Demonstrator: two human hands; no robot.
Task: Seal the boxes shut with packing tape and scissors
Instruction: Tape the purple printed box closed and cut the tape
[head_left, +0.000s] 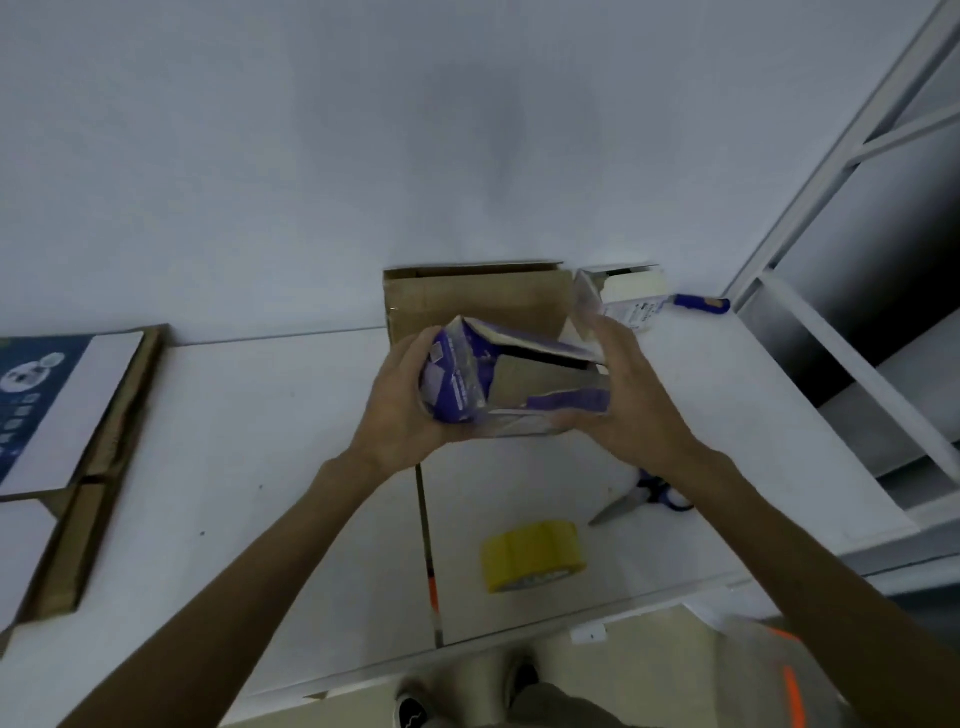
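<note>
Both bare arms are reaching forward from the low corners and leaning in toward each other. The left hand is cupping the left end of the box, with its thumb lying up along that end and its fingers going out of sight under it. The right hand is pressing its palm on the right end, with its fingers pointing up and away and its thumb reaching along the near edge. The hands are holding the box between them.

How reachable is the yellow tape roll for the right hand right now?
Probably not yet: right hand holds the purple box with the left hand; the tape roll lies unobstructed nearby.
</note>
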